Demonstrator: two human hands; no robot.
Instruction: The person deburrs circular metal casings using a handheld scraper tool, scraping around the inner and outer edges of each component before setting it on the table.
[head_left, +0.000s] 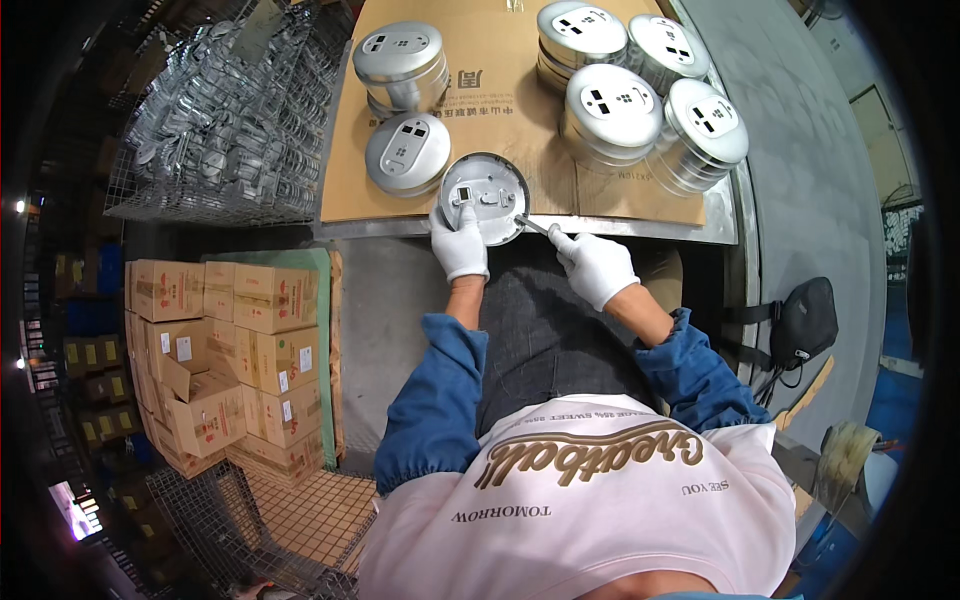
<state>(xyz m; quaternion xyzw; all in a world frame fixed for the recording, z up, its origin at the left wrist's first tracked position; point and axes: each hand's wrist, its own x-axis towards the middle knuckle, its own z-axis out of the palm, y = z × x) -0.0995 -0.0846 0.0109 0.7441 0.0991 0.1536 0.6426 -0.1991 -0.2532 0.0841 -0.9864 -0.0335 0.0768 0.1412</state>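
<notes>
My gloved left hand is closed on the lower left edge of a round, shallow silver metal cover, its thumb over the inner face. The cover is tilted with its hollow side up, at the front edge of the table; ribs, posts and small cut-outs show inside. In my gloved right hand is a slim, dark rod-like tool, whose tip touches the cover's inside near its lower right rim. The tool's exact kind cannot be made out. Just beyond the cover, a similar disc lies face up.
Cardboard covers the metal-edged table. Stacks of silver discs stand at far right, another stack at far left. A wire basket of metal parts is left. Below it are cartons; a black bag hangs right.
</notes>
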